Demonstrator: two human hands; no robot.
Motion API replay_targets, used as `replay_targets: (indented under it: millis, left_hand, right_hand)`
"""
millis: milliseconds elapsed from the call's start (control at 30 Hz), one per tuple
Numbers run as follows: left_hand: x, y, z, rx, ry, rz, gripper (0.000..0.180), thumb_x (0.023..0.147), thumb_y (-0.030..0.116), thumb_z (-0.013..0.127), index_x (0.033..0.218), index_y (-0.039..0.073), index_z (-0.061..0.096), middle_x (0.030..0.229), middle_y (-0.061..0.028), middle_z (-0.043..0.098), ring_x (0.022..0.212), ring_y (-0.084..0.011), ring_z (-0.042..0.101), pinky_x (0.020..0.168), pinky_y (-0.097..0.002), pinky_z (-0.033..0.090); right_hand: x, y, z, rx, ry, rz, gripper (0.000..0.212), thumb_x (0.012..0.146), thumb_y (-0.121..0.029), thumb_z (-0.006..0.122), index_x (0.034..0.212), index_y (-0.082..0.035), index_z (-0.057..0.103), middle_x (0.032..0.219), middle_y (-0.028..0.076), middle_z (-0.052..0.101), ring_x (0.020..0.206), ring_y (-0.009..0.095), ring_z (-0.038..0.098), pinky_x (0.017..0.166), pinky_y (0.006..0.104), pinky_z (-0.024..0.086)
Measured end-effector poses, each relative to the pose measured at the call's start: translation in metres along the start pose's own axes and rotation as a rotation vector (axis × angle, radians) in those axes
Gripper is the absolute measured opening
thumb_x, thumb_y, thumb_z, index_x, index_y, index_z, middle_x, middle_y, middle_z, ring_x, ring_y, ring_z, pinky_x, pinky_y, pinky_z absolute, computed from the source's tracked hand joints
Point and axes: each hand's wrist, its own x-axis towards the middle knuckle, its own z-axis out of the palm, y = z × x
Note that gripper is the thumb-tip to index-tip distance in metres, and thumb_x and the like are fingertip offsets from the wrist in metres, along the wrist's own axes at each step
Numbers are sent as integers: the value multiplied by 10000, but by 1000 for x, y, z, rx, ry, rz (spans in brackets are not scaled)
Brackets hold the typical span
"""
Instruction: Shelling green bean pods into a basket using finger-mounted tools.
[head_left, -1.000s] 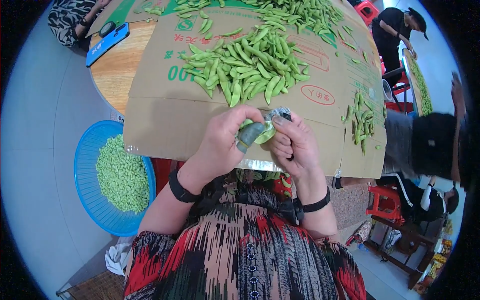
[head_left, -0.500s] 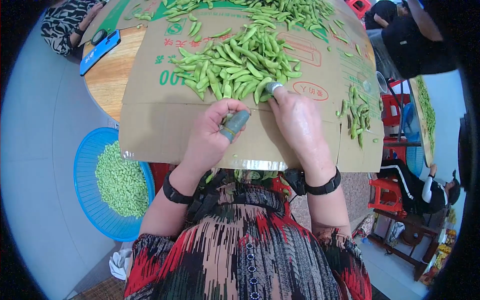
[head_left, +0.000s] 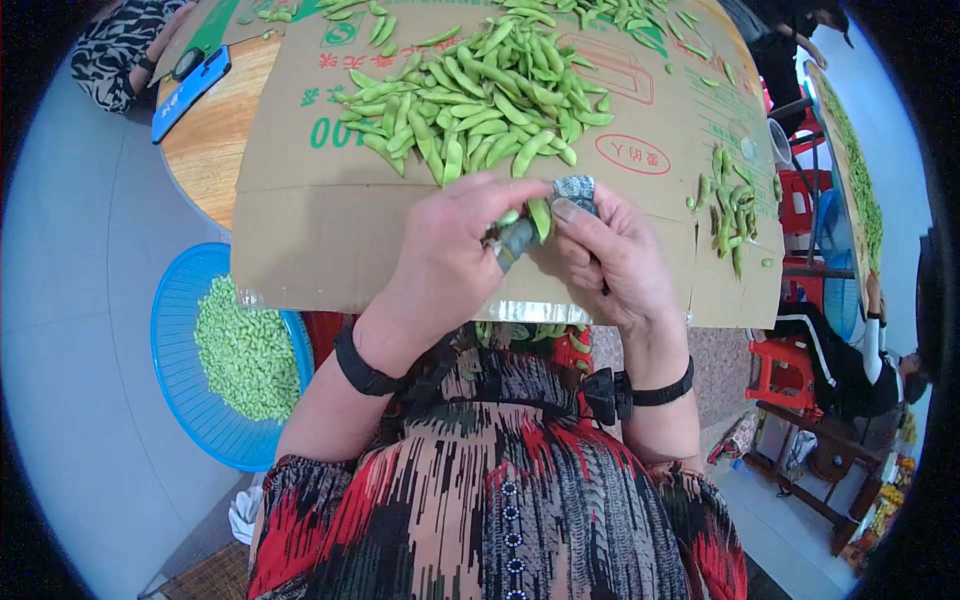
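Observation:
Both my hands meet over the near part of the cardboard, in front of a heap of green soybean pods. Between them is a single soybean pod. My left hand is closed on it with forefinger and thumb; a grey cover wraps that thumb. A bit of green also shows under the left forefinger. My right hand is closed at the pod's right side, thumb against a forefinger wrapped in a grey cover. Its exact grip is partly hidden.
Left of me stands a blue basket of shelled beans. A blue phone lies on the wooden table. Loose pods lie on the cardboard's right side. Other people sit at the far left and right.
My right hand has come back from the heap's near edge with a pod, toward my left hand. The left hand has moved right and now closes on the pod.

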Motion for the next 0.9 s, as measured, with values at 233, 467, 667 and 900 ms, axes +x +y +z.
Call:
replay_targets:
  millis: [233,467,667,900]
  left_hand:
    - [-14,-20,6,-1152,171,-554,160,824,27,617,982,44,634,871,10,633,757,-62,560,585,-202,416]
    - [-9,-4,14,-1043,213,-495,171,826,20,611,994,51,626,898,-16,638,764,-65,567,665,-187,438]
    - [-20,-20,5,-1303,77,-483,243,787,6,633,1027,37,606,943,-29,630,760,-61,567,670,-182,445]
    - [-12,-11,19,-1008,-9,-475,197,774,1,629,965,24,585,848,7,585,754,-52,510,662,-201,413]
  right_hand:
    - [-5,13,9,-83,-7,-91,191,959,-213,427,915,-54,524,618,-55,423,508,26,335,450,180,271]
    - [-2,23,2,-106,-174,-115,183,965,-173,398,907,-60,529,620,-46,420,509,28,324,460,183,270]
    - [-7,13,9,165,-119,112,173,960,-156,408,905,-48,531,630,-42,445,490,16,324,433,168,259]
    - [-6,31,5,-240,4,-146,146,926,-135,471,973,-52,582,603,-51,474,461,10,330,407,166,248]
